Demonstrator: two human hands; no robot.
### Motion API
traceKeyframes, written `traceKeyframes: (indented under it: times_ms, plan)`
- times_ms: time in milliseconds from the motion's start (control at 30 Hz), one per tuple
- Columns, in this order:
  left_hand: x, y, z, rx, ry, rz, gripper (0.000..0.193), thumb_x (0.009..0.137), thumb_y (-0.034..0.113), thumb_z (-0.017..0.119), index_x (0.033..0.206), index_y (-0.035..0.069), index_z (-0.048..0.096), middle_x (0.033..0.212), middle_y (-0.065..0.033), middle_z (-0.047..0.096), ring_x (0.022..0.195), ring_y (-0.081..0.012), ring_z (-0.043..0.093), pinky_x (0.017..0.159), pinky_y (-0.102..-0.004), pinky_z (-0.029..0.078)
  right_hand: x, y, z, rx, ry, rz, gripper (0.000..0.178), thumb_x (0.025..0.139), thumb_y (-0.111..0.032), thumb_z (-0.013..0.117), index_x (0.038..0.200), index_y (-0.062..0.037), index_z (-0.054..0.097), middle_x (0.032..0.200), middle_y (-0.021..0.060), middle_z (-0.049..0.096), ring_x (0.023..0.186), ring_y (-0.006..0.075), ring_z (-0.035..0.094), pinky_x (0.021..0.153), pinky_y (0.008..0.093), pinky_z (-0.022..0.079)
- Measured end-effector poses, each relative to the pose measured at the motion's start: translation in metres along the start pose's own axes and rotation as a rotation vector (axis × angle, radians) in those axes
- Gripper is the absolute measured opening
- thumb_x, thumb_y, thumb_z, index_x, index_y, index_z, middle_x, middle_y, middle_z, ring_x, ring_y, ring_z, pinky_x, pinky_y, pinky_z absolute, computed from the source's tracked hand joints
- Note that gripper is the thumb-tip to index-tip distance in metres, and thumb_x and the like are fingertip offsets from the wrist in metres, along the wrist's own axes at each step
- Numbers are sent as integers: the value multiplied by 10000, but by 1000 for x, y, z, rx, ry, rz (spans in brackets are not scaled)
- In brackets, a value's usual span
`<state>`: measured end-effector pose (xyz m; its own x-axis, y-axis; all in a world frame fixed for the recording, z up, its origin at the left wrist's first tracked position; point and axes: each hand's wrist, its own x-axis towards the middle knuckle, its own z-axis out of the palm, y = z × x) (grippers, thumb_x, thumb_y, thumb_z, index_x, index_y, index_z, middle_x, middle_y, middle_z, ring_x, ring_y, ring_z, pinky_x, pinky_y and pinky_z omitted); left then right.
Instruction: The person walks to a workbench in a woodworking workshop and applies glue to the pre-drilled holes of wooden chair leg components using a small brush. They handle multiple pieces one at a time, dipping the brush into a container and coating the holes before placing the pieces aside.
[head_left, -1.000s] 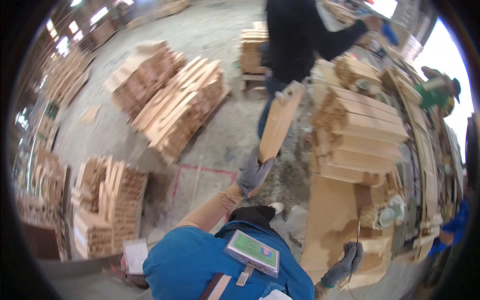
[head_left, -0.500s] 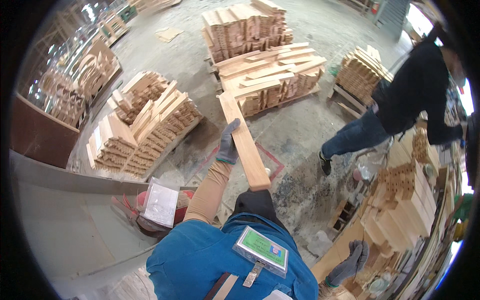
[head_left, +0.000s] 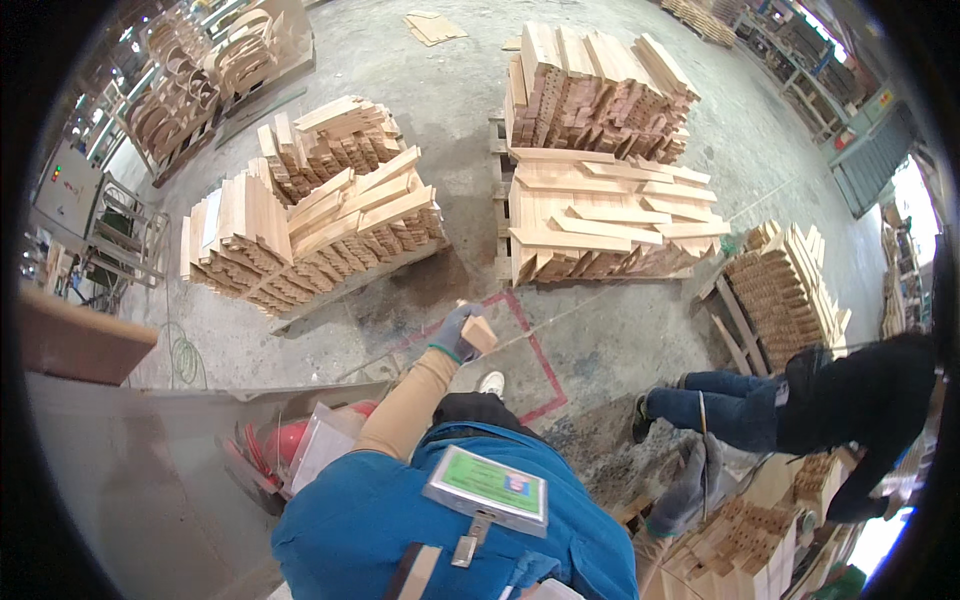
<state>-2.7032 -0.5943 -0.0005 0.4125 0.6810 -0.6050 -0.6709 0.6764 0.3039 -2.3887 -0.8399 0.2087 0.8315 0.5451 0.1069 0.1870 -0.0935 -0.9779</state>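
Note:
My left hand, in a grey glove, is closed around a wooden board. The board is seen nearly end-on, so most of its length is foreshortened. At the lower right my right hand, gloved in grey too, has its fingers partly curled. A thin, light strip runs upright along its palm and seems gripped there; its kind is not clear. Just below and beside this hand stands a stack of wooden pieces with holes in their ends.
Stacked boards stand on a pallet at the left and on another pallet ahead. A further stack is at the right. Nearby stands a co-worker. Grey sheeting borders my left side; a red line marks the floor.
The board in my left hand has swung from lengthwise view to nearly end-on. My right hand has risen with the strip. My view has shifted, and the co-worker appears lower.

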Motion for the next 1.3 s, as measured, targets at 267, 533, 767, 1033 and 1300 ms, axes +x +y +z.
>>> traceKeyframes:
  times_ms: [267,533,767,1033,1300]
  plan:
    - [-5,39,-12,51,367,-35,132,717,194,640,788,147,538,710,-42,535,635,-231,570,575,-398,509,77,-12,156,12,-381,16,180,879,-7,534,1034,56,601,909,83,619,824,146,593,773,259,485]
    - [32,89,-15,-121,351,47,397,719,211,661,1041,25,520,823,-114,585,679,-274,603,603,-388,542,166,15,278,14,-656,-64,133,875,3,535,987,46,591,873,87,618,782,135,609,710,259,520]
    - [81,164,38,-151,454,291,411,690,218,655,1030,77,474,844,-82,501,713,-240,559,596,-378,519,234,-2,407,63,-846,-21,161,878,-14,538,1011,59,592,878,86,621,798,142,607,714,263,526]
    - [127,275,83,-137,547,639,297,776,194,627,1012,72,493,749,-88,542,626,-231,581,545,-360,521,277,-39,540,58,-945,21,177,870,-16,559,1023,62,603,873,79,623,789,144,603,726,251,501]
    - [189,443,14,-123,664,785,312,772,139,639,1028,68,474,844,-130,559,594,-259,590,542,-372,543,256,-45,627,10,-791,89,200,865,-9,559,1037,87,597,914,103,628,808,153,612,721,260,507]
